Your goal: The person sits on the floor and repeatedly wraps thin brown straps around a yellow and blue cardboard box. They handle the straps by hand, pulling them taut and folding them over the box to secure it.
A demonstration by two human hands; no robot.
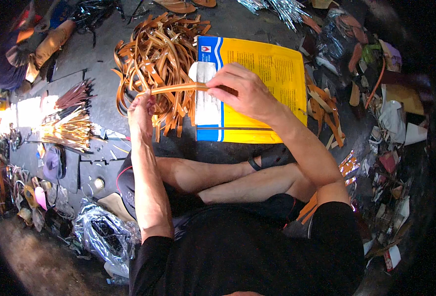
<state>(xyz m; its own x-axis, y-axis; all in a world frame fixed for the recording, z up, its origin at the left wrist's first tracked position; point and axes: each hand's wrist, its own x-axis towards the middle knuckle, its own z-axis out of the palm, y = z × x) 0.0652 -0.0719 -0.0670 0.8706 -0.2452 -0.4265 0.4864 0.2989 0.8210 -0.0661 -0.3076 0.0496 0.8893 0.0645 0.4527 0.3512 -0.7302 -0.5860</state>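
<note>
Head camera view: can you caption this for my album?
Left hand and right hand hold a tan strip between them, over a tangled heap of strips and a yellow-and-blue sheet.

The left forearm [151, 182] reaches nearly straight forward, and the left hand [141, 112] is curled, thumb against fingers. The right arm bends at the elbow [334, 185], its forearm [307, 140] slanting forward and to the left. The right hand [245, 91] pinches thumb to fingertips, a little apart from the left.
</note>
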